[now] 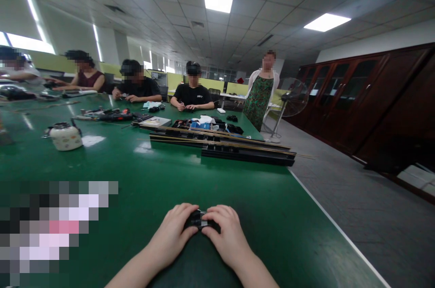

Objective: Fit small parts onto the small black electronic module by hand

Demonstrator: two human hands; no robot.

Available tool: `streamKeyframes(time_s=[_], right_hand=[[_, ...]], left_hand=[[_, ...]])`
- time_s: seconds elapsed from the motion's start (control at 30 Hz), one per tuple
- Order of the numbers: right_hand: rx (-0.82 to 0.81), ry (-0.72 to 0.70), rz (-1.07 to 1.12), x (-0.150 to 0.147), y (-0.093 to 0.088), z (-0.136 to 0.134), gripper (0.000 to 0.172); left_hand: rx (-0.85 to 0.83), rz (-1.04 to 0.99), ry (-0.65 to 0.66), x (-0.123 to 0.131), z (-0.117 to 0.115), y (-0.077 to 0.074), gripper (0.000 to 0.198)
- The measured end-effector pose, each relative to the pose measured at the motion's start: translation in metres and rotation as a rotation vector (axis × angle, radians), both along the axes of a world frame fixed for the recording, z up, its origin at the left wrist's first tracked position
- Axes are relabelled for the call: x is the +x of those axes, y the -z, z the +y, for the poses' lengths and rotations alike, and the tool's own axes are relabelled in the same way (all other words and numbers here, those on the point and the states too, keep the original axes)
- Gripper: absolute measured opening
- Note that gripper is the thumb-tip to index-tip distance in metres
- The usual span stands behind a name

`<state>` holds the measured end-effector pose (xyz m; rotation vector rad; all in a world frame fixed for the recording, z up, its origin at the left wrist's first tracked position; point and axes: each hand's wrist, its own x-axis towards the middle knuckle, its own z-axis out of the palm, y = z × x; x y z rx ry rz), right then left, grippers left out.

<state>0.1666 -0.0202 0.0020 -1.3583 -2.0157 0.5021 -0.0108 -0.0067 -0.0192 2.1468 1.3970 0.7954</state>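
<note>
Between my two hands, low on the green table (163,175), is a small black part (195,220) with a pale, shiny strip near its middle. My left hand (175,229) grips its left end, fingers over the far side and thumb along the near side. Its right end is held by my right hand (226,231) in the same way, the thumb close to the other thumb. The palms and fingers cover much of the part, so its exact kind cannot be made out.
Long black rails (249,157) with thin brass-coloured rods lie across the table ahead. A patterned pot (65,137) and a power tool (117,116) are to the left. Several people sit along the far side; one person (260,93) stands near a fan (294,98). The table's edge runs along the right.
</note>
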Motion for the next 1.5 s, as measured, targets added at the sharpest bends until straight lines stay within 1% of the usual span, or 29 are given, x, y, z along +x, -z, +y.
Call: streamKeyframes(time_s=[0.27,0.4,0.53,0.7,0.77,0.93,1.13,1.23,1.4,1.5], right_hand=[[0.015,0.005,0.035,0.0021,-0.0008,-0.0003,0.022],[-0.003,0.004,0.066,0.0041,-0.0017,-0.0013,0.027],[-0.010,0.020,0.072,0.0042,-0.0011,-0.0006,0.017],[-0.010,0.020,0.075,0.0038,-0.0016,-0.0005,0.016],[-0.011,0.012,0.078,0.0041,-0.0023,-0.0014,0.019],[-0.038,0.014,0.130,0.0053,-0.0022,-0.0026,0.033],[-0.080,0.029,0.146,0.0062,-0.0010,-0.0017,0.035],[-0.102,0.031,0.160,0.0063,-0.0013,-0.0019,0.035],[-0.105,0.033,0.244,0.0063,0.0015,-0.0008,0.034],[-0.103,0.023,0.305,0.0064,0.0039,0.0004,0.033]], left_hand=[[0.031,0.002,0.005,0.0010,-0.0010,-0.0003,0.033],[0.051,-0.006,0.011,0.0003,-0.0009,0.0016,0.032],[0.038,0.001,0.008,0.0002,-0.0010,0.0012,0.033],[0.029,-0.003,0.011,0.0003,-0.0007,-0.0006,0.034],[0.037,-0.007,0.012,-0.0002,-0.0005,0.0005,0.037],[0.037,-0.004,-0.014,-0.0002,0.0003,0.0039,0.042],[0.014,0.013,-0.033,0.0019,0.0017,0.0032,0.046],[0.020,0.006,-0.028,0.0017,0.0016,0.0032,0.043],[0.030,-0.010,-0.009,0.0014,-0.0004,0.0001,0.030],[0.008,-0.042,-0.019,0.0020,-0.0015,-0.0025,0.029]])
